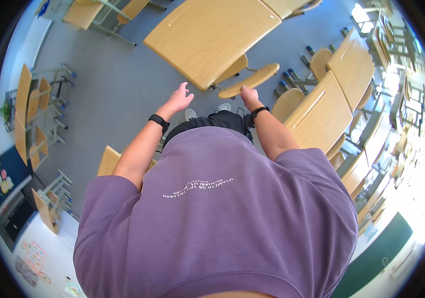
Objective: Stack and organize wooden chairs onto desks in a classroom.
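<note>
My right hand grips the top edge of a wooden chair's curved backrest, with the fingertips partly hidden. The chair's wooden seat lies partly under the right side of a wooden school desk. Left of the chair, my left hand is held in the air near the desk's near corner, fingers apart and holding nothing. A dark band is on each wrist.
Joined desks with tucked chairs stand close on my right. More desks and chairs line the left wall. Another desk is behind my left arm. Grey floor shows at left.
</note>
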